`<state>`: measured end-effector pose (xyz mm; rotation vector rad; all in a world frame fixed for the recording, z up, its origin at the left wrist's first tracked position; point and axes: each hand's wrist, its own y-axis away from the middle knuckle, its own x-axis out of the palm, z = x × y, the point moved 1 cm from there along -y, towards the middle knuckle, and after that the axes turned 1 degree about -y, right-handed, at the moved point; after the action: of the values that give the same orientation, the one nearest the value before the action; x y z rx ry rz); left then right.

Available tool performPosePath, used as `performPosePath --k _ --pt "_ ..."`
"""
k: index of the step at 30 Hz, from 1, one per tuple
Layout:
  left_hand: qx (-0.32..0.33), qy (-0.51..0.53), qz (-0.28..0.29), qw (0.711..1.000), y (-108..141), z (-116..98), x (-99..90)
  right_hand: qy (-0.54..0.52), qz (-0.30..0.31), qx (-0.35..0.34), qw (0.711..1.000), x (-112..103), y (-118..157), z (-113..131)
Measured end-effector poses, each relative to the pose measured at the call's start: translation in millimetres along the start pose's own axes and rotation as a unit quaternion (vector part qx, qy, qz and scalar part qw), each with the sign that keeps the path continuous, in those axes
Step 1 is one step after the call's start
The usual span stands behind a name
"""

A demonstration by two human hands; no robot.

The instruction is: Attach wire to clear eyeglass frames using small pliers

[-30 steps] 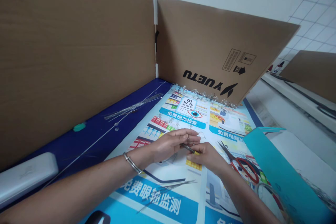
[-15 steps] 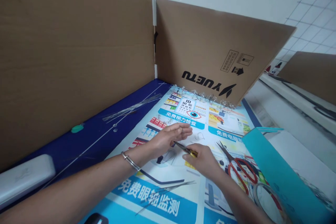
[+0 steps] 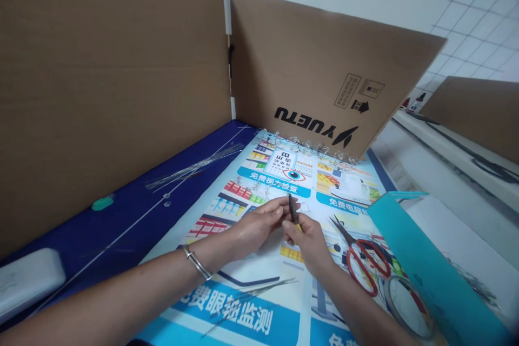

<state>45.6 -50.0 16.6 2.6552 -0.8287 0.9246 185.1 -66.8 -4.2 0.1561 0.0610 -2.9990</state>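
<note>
Holding tweezers (image 3: 292, 210) upright in right hand (image 3: 308, 243)

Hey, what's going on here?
A person is holding a slim dark tool, maybe tweezers, upright between their left hand and right hand, above a printed poster. Red-handled scissors and a tape roll lie to the right. Thin wires lie on a blue mat to the left.

1. Cardboard panels (image 3: 121, 92) walled the left and far sides.
2. Red-handled scissors (image 3: 363, 262) and a teal board (image 3: 425, 259) blocked the way beyond the right hand (image 3: 308, 243).
3. Passage remained over the printed poster (image 3: 259, 303) between the hands and the panels.
</note>
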Motion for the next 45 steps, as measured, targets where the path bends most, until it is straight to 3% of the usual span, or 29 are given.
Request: performPosePath --k 5,10,14,19,34,42,45 --pt "0.008 -0.003 0.017 1.0 -1 -2 -2.3 -0.046 -0.009 0.008 0.999 -4 -1 -2" --pt "0.011 -0.114 -0.058 0.992 -2 -5 -16.1 -0.086 -0.023 0.021 0.996 -10 -5 -5" --pt "0.014 -0.197 -0.067 0.978 -2 -6 -18.3 -0.096 -0.023 0.024 0.995 -12 -5 -7" --pt "-0.003 -0.194 -0.078 0.978 -2 -5 -17.1 -0.113 -0.02 0.036 0.993 -11 -5 -6" --pt "0.003 -0.237 -0.038 0.971 -5 0 -21.0 -0.141 -0.003 0.042 0.989 -14 -6 -14" --pt "-0.02 -0.305 -0.028 0.952 -6 -6 -20.0 -0.06 -0.016 0.033 0.998 -24 -9 -9" --pt "0.008 -0.387 -0.031 0.922 -8 -16 -25.5 -0.009 -0.065 0.017 0.998 -41 -17 -6"
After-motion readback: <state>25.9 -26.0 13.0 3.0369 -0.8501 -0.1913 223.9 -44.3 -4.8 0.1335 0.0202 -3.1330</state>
